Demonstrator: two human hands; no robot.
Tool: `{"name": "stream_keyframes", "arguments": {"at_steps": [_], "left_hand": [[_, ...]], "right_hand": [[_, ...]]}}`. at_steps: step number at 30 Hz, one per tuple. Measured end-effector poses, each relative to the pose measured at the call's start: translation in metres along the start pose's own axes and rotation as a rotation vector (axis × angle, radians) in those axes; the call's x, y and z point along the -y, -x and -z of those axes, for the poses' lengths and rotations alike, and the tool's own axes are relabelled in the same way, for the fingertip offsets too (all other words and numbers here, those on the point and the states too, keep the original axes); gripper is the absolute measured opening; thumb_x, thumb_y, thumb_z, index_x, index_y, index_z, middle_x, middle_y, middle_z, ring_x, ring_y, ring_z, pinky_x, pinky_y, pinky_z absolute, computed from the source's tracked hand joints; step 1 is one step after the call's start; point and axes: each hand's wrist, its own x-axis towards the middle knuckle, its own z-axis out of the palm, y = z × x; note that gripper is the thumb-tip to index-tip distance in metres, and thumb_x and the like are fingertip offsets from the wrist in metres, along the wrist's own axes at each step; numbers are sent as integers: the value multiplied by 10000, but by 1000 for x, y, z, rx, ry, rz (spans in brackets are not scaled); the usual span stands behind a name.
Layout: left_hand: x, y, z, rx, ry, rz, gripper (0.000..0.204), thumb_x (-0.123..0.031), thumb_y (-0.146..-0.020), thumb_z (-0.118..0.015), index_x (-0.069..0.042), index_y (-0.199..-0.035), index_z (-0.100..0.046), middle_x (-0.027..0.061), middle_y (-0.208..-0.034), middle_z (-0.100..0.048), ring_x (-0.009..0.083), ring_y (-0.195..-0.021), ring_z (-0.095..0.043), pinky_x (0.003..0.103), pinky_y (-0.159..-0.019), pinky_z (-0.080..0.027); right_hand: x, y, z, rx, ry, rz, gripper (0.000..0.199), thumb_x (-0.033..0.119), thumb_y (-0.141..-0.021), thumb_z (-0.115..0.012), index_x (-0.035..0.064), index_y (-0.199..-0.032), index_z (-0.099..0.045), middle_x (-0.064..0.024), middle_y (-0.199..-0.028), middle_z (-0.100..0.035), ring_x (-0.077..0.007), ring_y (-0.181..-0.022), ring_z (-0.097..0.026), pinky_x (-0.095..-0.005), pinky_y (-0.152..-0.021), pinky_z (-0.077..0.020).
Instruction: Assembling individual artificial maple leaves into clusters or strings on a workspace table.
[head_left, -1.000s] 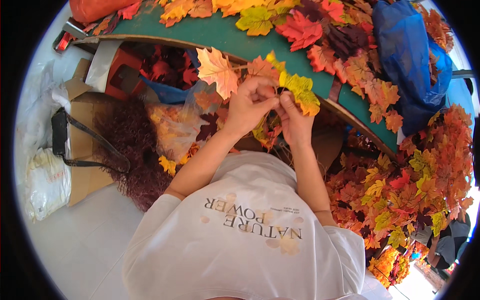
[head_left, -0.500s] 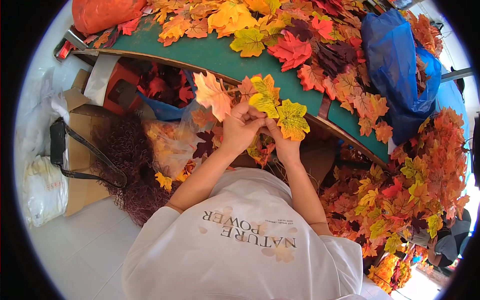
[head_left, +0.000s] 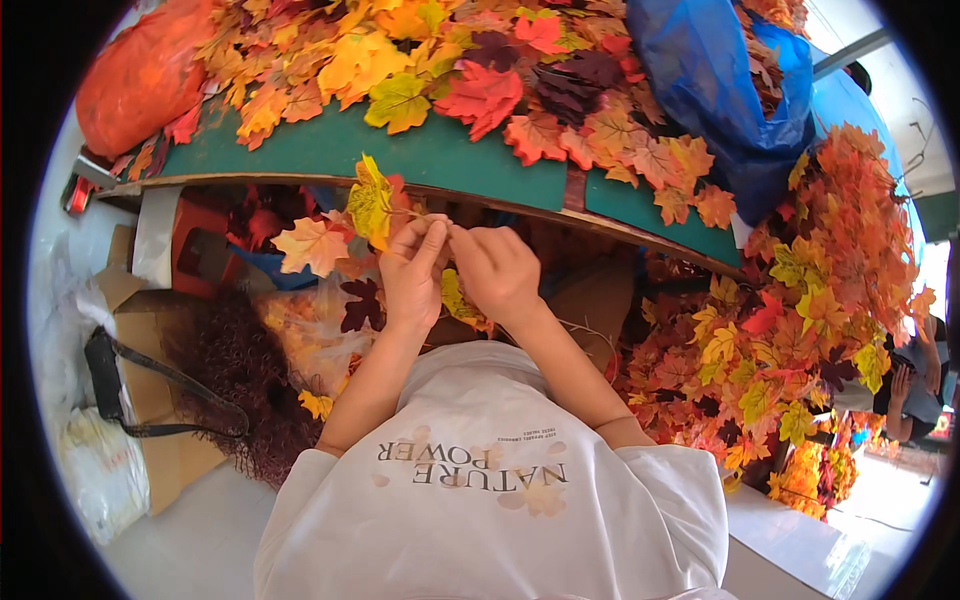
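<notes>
Green table [head_left: 300,145] carries leaves [head_left: 365,65]; by its near edge, our left grip [head_left: 412,275] pinches one leafy sprig [head_left: 371,203], our right grip [head_left: 497,275] is closed.

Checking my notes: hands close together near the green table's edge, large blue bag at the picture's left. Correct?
No: the head view shows the large blue bag at the picture's upper right. The left hand and right hand are close together near the green table's edge.
</notes>
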Motion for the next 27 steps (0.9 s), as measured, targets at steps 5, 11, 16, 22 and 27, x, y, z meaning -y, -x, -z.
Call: {"name": "stream_keyframes", "arguments": {"at_steps": [5, 11, 16, 22, 27], "left_hand": [[6, -6, 5, -69, 174, 130, 111, -134, -917, -569, -49, -988, -575, 43, -914, -617, 140, -836, -615, 279, -766, -523], [-4, -18, 33, -26, 204, 138, 120, -116, -914, -565, -59, -1018, -573, 24, -854, -589, 115, -740, -570, 259, -661, -494], [-15, -21, 35, 41, 227, 194, 138, -95, -913, -554, -51, -1041, -575, 21, -808, -562, 100, -668, -516, 230, -589, -439], [-18, -21, 34, -12, 189, 217, 150, -83, -917, -536, -48, -1060, -566, 30, -782, -547, 95, -605, -477, 215, -489, -393], [-23, -24, 16, -52, 212, 205, 138, -69, -921, -520, -41, -1049, -561, 39, -756, -534, 95, -581, -475, 207, -458, -374]], "right_hand": [[-31, -11, 24, -23, 44, 94, 257, 152, -713, -699, 91, -954, -635, -37, -844, -609, -186, -692, -595, -290, -566, -490], [-132, -26, 95, -132, 401, -281, 160, 71, -831, -609, 45, -986, -642, -133, -920, -651, -308, -838, -621, -385, -733, -496], [-198, -7, 143, -149, 573, -512, 177, 66, -839, -546, 24, -990, -630, -165, -936, -646, -348, -892, -600, -417, -781, -475], [-204, 4, 157, -88, 593, -677, 187, 115, -855, -549, -8, -954, -649, -192, -914, -654, -339, -853, -623, -396, -754, -488], [-182, -33, 120, -113, 63, -684, 184, 110, -862, -596, -9, -985, -662, -155, -903, -677, -218, -771, -658, -288, -683, -510]]}}
